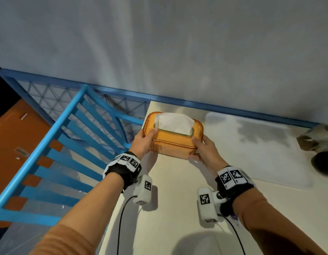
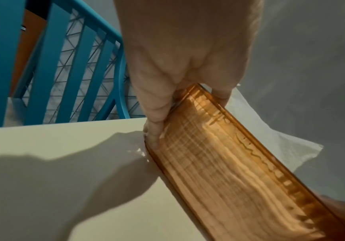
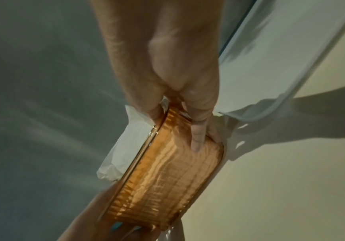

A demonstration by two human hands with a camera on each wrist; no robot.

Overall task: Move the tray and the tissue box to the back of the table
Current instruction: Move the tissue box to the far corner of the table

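Observation:
An amber see-through tissue box (image 1: 175, 139) with a white tissue (image 1: 173, 122) sticking out of its top is near the table's back left corner. My left hand (image 1: 144, 142) grips its left end and my right hand (image 1: 201, 147) grips its right end, thumbs on the lid. In the left wrist view the tissue box (image 2: 229, 171) shows ribbed sides, with my left hand (image 2: 179, 97) curled over its end. The right wrist view shows the tissue box (image 3: 167, 176) in my right hand (image 3: 183, 117). A white tray (image 1: 260, 148) lies flat to the right, close to the back wall.
The cream table (image 1: 174, 199) meets a grey wall with a blue skirting (image 1: 233, 107). A blue slatted chair (image 1: 76, 144) stands off the table's left edge. At the far right are a dark round object (image 1: 324, 165) and a glass-like item (image 1: 317, 137).

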